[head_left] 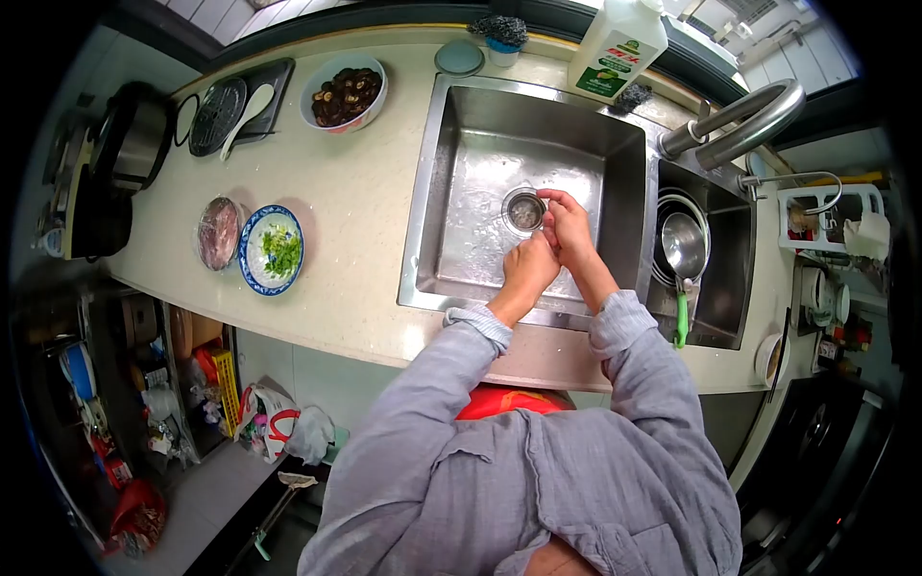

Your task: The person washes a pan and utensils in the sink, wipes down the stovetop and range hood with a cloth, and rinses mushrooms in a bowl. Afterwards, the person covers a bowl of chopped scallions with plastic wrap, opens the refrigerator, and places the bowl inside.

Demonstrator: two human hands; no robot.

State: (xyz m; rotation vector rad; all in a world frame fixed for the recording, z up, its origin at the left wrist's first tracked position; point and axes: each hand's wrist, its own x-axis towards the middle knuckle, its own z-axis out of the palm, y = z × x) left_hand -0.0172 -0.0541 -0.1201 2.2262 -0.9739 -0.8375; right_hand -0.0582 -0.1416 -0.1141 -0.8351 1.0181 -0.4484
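Note:
Both hands are together above the large steel sink basin point(466, 206), close to its drain point(524, 210). My left hand point(529, 271) is closed, knuckles up, and touches the right hand near its thumb. What its fingers hold, if anything, is hidden. My right hand point(571, 228) is just beyond it, index finger stretched to the left and thumb apart from it, with nothing visible between them. Water drops wet the basin floor.
Right of the basin, a smaller sink holds stacked bowls and a green-handled ladle point(683, 252). A curved faucet point(744, 125) and white detergent jug point(619, 53) stand behind. Leftward are a bowl of mushrooms point(344, 94), chopped greens point(280, 252) and wrapped meat point(219, 233).

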